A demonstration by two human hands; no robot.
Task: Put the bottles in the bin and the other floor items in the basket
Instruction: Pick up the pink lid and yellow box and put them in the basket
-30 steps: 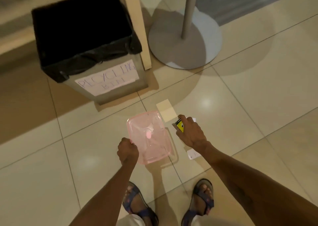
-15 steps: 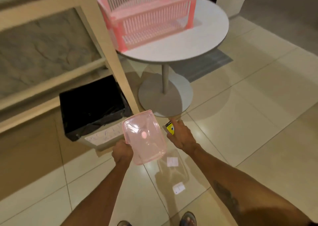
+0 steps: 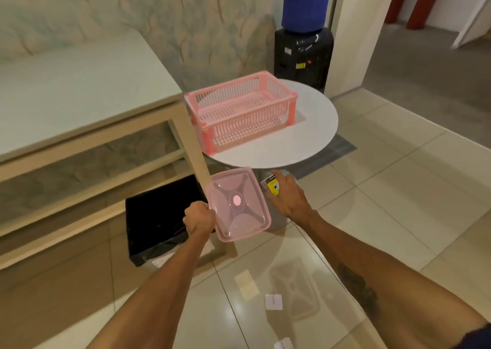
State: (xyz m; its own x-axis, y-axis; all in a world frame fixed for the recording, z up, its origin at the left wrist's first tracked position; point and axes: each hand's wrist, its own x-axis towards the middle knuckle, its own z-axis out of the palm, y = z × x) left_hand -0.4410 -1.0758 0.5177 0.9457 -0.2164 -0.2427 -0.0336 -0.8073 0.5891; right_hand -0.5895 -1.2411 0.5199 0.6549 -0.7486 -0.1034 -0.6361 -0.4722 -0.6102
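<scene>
Your left hand (image 3: 199,219) is fisted tight on the near-left edge of the translucent pink plastic container lid (image 3: 237,204), holding it up above the floor. Your right hand (image 3: 288,197) is curled around a small yellow-and-black labelled box (image 3: 271,186), just beside the lid at its 2 o'clock. The pink slatted plastic basket (image 3: 240,109) sits on the round white table (image 3: 310,130) at 12 o'clock. The black-lined bin (image 3: 156,216) is on the floor at 9 o'clock of the lid. A few paper notes (image 3: 273,301) lie on the tiles at 6 o'clock.
</scene>
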